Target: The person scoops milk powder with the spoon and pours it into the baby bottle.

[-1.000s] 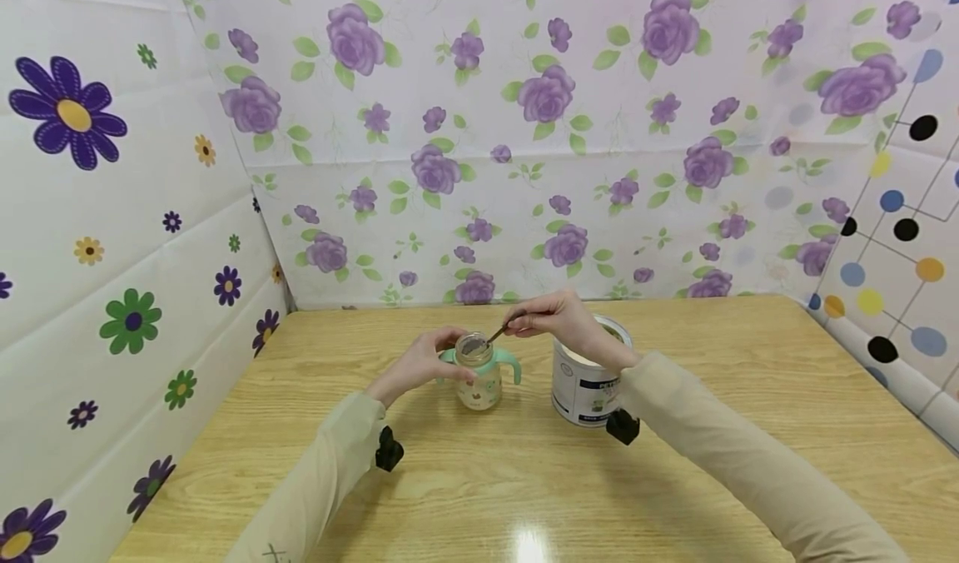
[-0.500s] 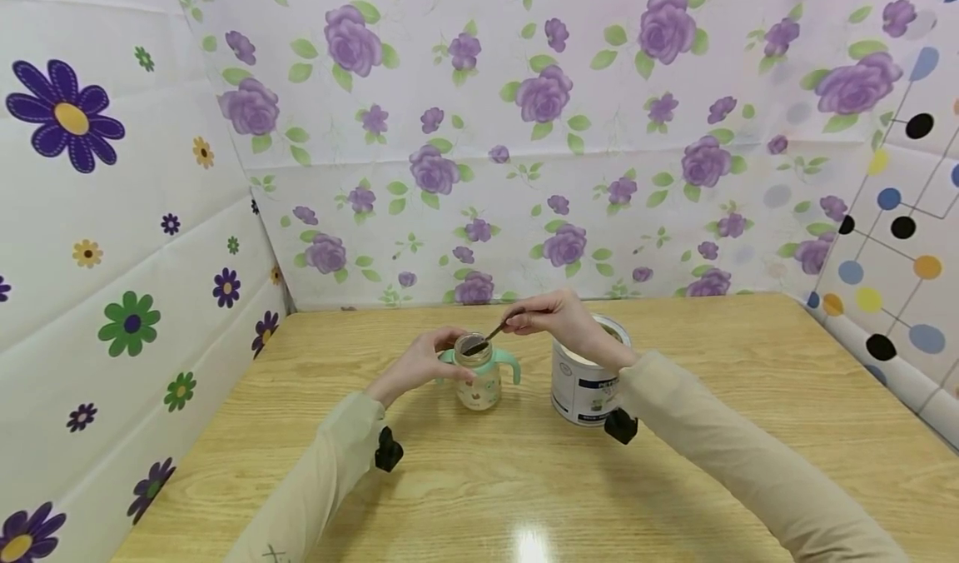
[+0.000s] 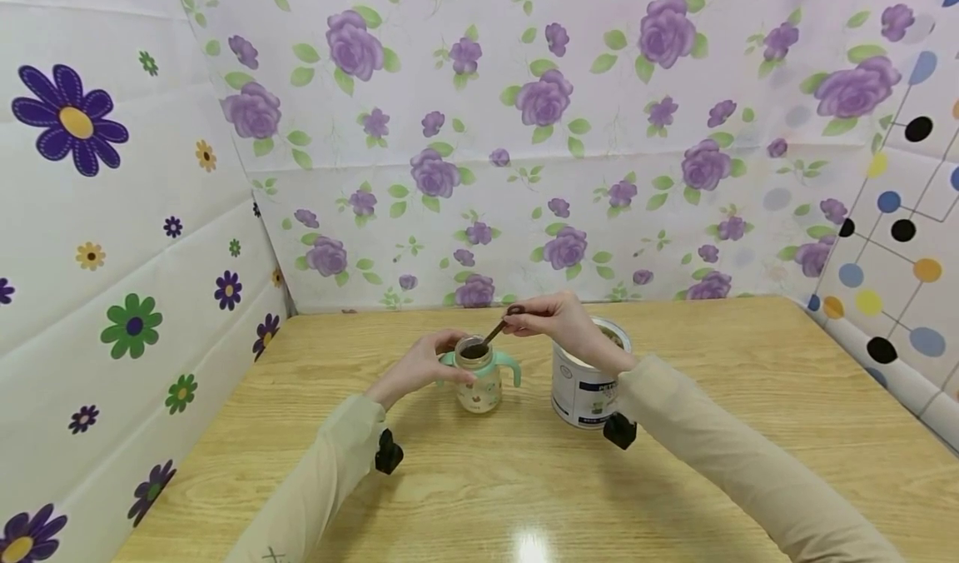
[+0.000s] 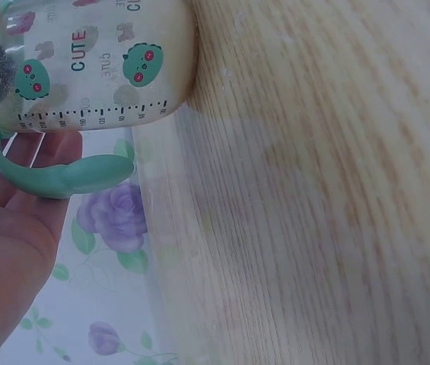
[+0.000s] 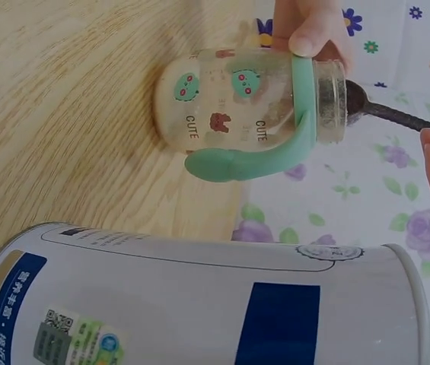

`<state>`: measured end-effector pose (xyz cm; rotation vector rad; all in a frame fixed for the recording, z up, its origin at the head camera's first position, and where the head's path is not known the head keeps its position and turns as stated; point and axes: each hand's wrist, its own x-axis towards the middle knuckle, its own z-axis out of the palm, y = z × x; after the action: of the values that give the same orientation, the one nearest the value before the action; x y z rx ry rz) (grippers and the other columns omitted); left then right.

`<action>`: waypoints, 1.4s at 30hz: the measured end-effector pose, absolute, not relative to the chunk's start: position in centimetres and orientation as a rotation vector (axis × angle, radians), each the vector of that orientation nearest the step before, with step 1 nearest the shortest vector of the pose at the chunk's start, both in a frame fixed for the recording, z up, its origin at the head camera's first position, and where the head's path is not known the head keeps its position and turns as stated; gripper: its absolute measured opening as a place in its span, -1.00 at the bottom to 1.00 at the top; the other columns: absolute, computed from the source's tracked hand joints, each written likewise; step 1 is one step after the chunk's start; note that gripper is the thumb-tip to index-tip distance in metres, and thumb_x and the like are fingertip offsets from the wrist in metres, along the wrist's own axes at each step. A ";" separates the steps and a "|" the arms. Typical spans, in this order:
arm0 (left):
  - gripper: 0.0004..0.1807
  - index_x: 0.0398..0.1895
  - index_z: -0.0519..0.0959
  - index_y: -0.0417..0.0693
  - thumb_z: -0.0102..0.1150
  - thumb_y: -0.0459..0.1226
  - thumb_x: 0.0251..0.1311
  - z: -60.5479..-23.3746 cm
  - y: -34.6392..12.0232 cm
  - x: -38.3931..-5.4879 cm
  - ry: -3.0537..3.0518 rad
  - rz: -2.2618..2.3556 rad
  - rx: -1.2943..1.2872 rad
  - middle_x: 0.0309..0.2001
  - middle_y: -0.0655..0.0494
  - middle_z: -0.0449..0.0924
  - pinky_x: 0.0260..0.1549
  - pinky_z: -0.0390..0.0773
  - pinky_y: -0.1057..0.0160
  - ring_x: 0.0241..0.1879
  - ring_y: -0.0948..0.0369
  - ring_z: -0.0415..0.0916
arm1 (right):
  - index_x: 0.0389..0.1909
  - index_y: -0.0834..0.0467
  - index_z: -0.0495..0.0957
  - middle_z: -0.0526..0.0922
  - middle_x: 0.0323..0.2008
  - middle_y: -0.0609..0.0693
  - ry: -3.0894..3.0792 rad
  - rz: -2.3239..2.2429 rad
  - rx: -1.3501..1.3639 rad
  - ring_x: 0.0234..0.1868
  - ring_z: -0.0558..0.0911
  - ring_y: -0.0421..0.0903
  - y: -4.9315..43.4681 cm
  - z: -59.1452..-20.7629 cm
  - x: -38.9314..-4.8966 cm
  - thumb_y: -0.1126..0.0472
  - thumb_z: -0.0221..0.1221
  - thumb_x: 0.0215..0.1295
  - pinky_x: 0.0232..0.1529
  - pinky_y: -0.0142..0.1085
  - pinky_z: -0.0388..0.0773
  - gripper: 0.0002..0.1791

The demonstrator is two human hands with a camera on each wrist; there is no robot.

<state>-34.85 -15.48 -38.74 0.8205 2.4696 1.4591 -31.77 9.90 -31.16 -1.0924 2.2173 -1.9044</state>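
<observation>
A clear baby bottle (image 3: 479, 392) with a mint-green collar and two side handles stands upright and uncapped on the wooden table. My left hand (image 3: 427, 365) grips its neck from the left, fingers behind and thumb in front; the left wrist view shows the fingers behind a green handle (image 4: 55, 179). Pale contents show low in the bottle. Between thumb and fingers, my right hand (image 3: 545, 320) pinches a dark brown spoon (image 5: 397, 115) by its handle. It slants down to the bottle's open mouth, and its dark bowl (image 5: 356, 99) is at the glass rim (image 5: 330, 103).
Right of the bottle, under my right forearm, stands a large white tin (image 3: 578, 392) with blue label bands, its top open. A flowered cloth (image 3: 419, 230) hangs behind the table (image 3: 464, 480).
The spoon has tipped to a steeper angle, its handle end now showing above my right fingers. My left hand and the bottle have stayed in place.
</observation>
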 end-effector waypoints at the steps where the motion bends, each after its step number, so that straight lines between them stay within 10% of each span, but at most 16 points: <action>1: -0.38 0.08 0.44 0.05 0.43 -0.17 -0.14 -38.8 -15.5 -34.9 2.470 1.461 0.820 -0.04 0.17 0.47 -0.06 0.33 0.06 -0.01 0.18 0.36 | -0.17 0.52 0.52 0.58 -0.32 0.35 2.220 -1.909 -1.085 -0.23 0.55 0.27 9.9 -31.1 -31.7 0.51 0.05 0.22 -0.23 -0.09 0.49 -0.80; 42: -0.33 0.17 0.31 -0.21 0.35 -0.27 -0.04 -37.5 -15.4 -34.0 2.496 1.354 0.926 0.01 -0.11 0.41 -0.04 0.29 -0.04 0.05 -0.03 0.29 | -0.13 0.50 0.49 0.63 -0.40 0.19 1.809 -2.555 -0.595 -0.34 0.64 0.00 12.0 -32.6 -34.8 0.36 0.19 0.16 -0.23 -0.21 0.50 -0.69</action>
<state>-34.04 -15.43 -37.53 0.9259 2.4957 1.3539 -34.76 11.96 -32.57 -0.5948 1.8085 -2.5551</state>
